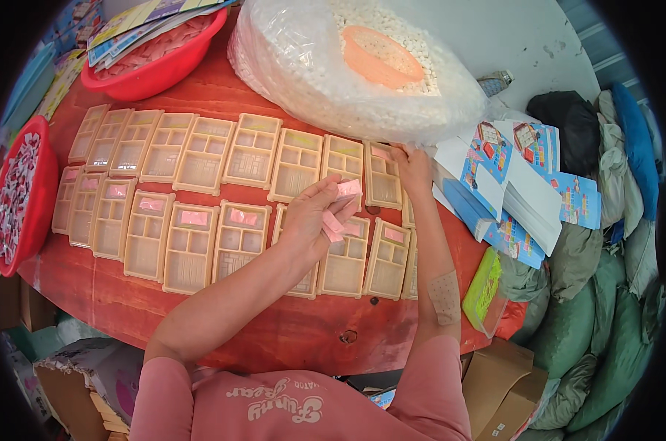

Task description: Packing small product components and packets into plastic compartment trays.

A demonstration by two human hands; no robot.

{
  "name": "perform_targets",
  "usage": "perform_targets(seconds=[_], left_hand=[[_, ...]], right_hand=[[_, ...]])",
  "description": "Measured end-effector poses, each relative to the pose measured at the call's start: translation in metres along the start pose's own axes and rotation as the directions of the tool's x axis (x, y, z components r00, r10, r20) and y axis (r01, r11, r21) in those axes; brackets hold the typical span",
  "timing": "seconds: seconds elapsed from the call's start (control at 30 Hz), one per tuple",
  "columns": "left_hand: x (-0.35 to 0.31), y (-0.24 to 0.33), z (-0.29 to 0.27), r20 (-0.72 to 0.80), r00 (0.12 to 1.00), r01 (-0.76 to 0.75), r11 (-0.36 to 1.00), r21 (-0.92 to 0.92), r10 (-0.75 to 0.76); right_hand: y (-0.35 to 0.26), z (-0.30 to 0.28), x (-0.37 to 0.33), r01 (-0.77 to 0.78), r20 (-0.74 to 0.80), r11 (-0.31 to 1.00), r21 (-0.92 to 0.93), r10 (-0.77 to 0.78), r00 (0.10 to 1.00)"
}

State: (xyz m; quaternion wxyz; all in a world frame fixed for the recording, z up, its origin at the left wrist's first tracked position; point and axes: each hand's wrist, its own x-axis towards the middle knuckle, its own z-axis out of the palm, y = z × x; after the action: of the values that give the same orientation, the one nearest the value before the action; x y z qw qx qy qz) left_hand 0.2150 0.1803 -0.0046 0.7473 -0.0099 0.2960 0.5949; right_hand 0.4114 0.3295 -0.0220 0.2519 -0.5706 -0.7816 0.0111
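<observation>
Pinching several pink packets (347, 189) btwn thumb and fingers, your L hand (312, 213) hangs over the front row of trays (189, 272), while your R hand (414, 169) reaches the far R corner of a cream tray (383, 191) in the back row. Its fingertips sit close together; whether they're clamped on anything, can't tell. A pink packet (380, 152) lies in that tray's far compartment, just L of those fingertips.

Key relation, by the look of it: your R hand is the nearer one to that compartment; the packets in your L hand lie to its L and closer to you. The tray's long axis runs roughly away from you. The next tray (343, 163) on its L shows no pink packet; front-row trays w/ far ends in view each show one.

Beneath all, the red tabletop (274, 334). Beyond the back row, a big clear bag (289, 62) of white pcs w/ an orange basket (383, 59) in it; far L, two red basins (164, 77); R, printed cards (487, 158) and, past them, stuffed sacks (568, 331). Cardboard boxes (498, 375) stand below, near your R side.
</observation>
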Motion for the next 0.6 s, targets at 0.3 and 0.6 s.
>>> perform_targets(seconds=[0.3, 0.6], left_hand=[[0.004, 0.004, -0.005, 0.056, 0.998, -0.009, 1.0, -0.016, 0.01], [-0.002, 0.01, -0.008, 0.021, 0.999, -0.027, 0.996, -0.088, 0.029]], right_hand=[[-0.087, -0.037, -0.054, -0.581, 0.597, 0.461, 0.671, 0.129, 0.792], [-0.077, 0.005, -0.018, -0.464, 0.359, 0.328, 0.823, 0.334, 0.872]])
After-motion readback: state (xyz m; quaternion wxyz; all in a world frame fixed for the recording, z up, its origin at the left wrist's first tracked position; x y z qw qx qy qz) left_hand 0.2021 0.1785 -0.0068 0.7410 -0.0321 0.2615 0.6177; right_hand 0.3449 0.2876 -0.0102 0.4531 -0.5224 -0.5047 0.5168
